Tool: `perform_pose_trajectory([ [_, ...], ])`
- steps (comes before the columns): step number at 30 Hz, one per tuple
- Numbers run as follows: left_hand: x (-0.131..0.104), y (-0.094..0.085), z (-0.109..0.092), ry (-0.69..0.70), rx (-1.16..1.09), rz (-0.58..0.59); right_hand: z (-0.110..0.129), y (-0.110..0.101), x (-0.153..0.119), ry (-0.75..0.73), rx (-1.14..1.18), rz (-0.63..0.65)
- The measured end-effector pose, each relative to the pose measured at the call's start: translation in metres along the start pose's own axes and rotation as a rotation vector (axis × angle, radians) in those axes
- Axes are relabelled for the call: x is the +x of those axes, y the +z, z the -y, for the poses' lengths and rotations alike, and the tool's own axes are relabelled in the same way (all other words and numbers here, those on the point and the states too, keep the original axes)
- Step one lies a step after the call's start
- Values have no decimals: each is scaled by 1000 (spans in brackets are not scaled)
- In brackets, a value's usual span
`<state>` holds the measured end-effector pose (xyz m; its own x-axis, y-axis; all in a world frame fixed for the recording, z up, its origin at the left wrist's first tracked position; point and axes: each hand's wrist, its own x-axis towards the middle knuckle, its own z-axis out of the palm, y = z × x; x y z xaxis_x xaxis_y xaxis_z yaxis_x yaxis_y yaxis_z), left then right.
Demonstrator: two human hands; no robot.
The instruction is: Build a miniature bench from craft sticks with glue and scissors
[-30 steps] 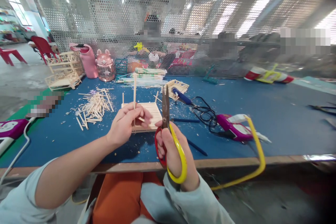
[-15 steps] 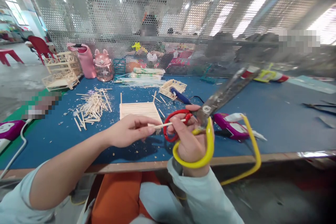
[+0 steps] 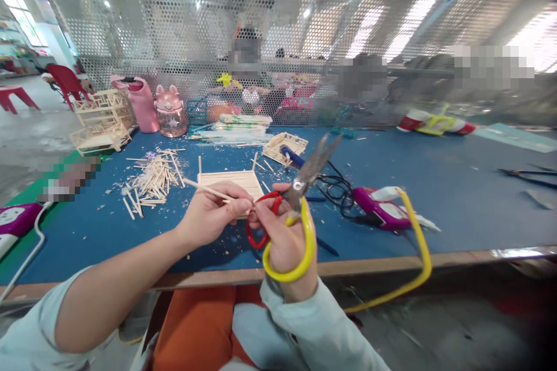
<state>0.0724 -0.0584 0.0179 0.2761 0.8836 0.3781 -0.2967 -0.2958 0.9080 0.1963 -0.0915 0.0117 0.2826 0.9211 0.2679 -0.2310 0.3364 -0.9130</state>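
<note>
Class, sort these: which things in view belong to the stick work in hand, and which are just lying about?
Likely in the work:
- held stick
- scissors
- slatted panel
- loose sticks

Likely unrelated:
- pink bottle
- eared bottle
- red chair

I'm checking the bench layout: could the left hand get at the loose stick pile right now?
Probably yes. The left hand is near the loose stick pile, and nothing tall seems to stand between them. It grips a thin stick, though, so its fingers may need freeing.

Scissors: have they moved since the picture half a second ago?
Yes: the scissors have shifted left, leaving a clear gap between their pivot and the purple block.
</note>
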Motion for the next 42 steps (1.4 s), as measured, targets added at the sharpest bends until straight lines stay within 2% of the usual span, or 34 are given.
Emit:
perform_pose_trajectory([
  [3,6,-4,-4,-53,-109,-92,-9,0,-6,42,-19,69],
  [6,13,-7,-9,-138,-311,-218,-14,-3,-12,37,24,172],
  [8,16,-8,-12,-179,-430,-252,-15,-5,-16,31,35,244],
  [14,14,-8,-20,-258,-543,-263,-13,-7,-24,34,-87,313],
  [30,14,-9,-14,-178,-437,-154,-10,-10,-22,57,-178,332],
  [42,14,-8,-15,-179,-428,-161,-10,-11,-21,29,-192,331],
])
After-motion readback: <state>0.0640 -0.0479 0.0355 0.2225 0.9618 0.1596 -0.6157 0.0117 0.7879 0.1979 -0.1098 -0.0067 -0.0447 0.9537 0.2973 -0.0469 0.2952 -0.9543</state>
